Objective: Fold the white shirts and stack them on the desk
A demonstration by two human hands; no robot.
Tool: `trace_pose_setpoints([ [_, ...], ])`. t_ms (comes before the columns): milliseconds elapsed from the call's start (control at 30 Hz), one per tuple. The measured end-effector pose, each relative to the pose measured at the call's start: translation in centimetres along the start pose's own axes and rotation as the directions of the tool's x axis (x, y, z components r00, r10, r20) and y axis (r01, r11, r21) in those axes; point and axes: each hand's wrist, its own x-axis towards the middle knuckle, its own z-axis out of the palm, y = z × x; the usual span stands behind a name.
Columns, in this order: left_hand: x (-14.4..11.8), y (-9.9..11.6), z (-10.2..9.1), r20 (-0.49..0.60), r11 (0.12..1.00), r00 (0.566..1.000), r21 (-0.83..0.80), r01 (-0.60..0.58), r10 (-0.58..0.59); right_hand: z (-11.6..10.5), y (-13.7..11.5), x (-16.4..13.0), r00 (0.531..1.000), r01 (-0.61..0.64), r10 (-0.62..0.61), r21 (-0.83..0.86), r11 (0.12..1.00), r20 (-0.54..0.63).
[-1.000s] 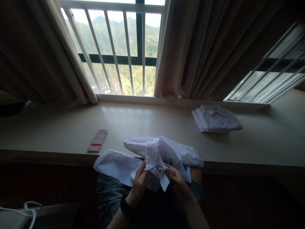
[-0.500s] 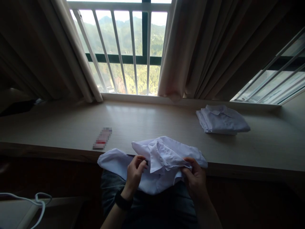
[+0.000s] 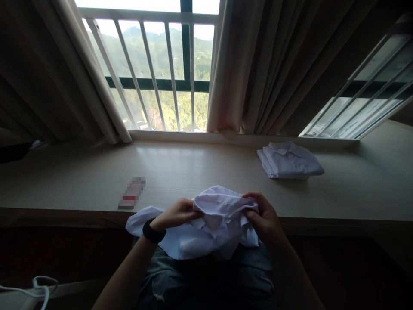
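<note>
A crumpled white shirt (image 3: 206, 241) hangs between my hands, partly over my lap and partly on the edge of the wooden ledge (image 3: 187, 168). My left hand (image 3: 182, 213), with a black band on its wrist, pinches the collar area at its left end. At the other end of that same part, my right hand (image 3: 263, 217) grips the cloth between thumb and fingers. The fabric between them is drawn up in folds. One sleeve spreads out to the left beneath my left forearm.
Folded white shirts (image 3: 290, 159) lie stacked on the ledge at the right. A blurred-out pinkish item (image 3: 132, 193) rests near the front edge at the left. Behind are a barred window (image 3: 155, 77) and curtains (image 3: 238, 64). A white cable (image 3: 41, 288) curls at lower left.
My left hand has moved up and taken hold of the shirt's collar area, which is now raised and stretched between both hands. The view has shifted slightly right.
</note>
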Motion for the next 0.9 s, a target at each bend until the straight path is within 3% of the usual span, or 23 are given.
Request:
trace_pose_setpoints([
  [133, 0.4, 2.5, -1.8, -0.214, 0.997, 0.977, -0.08, 0.006, -0.023, -0.3, 1.5, 0.4, 0.986, -0.1, 0.085, 0.101, 0.99, 0.144],
  [267, 1.1, 6.0, -3.1, -0.224, 0.993, 0.973, 0.118, -0.018, 0.044, 1.5, 4.2, -0.6, 0.934, -0.267, 0.215, 0.157, 0.951, 0.285],
  [400, 2.2, 7.7, -3.0, -0.219, 0.962, 0.967, 0.265, -0.07, 0.131, 5.0, 7.0, -2.0, 0.951, -0.23, 0.146, 0.311, 0.922, 0.272],
  [500, 2.8, 8.3, -3.0, -0.252, 0.939, 0.945, 0.321, -0.122, 0.209, 7.4, 9.3, -2.3, 0.94, -0.256, 0.188, 0.221, 0.941, 0.285],
  [600, 2.9, 8.9, -3.6, -0.279, 0.894, 0.913, 0.418, -0.163, 0.297, 7.8, 10.4, -1.5, 0.956, -0.279, 0.265, 0.113, 0.954, 0.127],
  [700, 2.4, 10.1, -5.2, -0.283, 0.824, 0.89, 0.544, -0.157, 0.356, 5.2, 8.7, 0.3, 0.978, -0.209, 0.208, 0.047, 0.977, 0.015],
  [767, 1.9, 11.2, -6.7, -0.281, 0.783, 0.886, 0.607, -0.134, 0.37, 2.5, 6.0, 2.0, 0.995, -0.093, 0.09, -0.117, 0.989, -0.031],
  [833, 1.5, 12.5, -8.3, -0.25, 0.753, 0.903, 0.649, -0.112, 0.349, -0.2, 2.5, 4.2, 0.994, 0.024, -0.063, -0.385, 0.923, -0.089],
  [900, 1.3, 13.7, -9.8, -0.153, 0.736, 0.943, 0.665, -0.123, 0.296, -2.4, -1.3, 6.7, 0.958, 0.109, -0.248, -0.618, 0.778, -0.143],
])
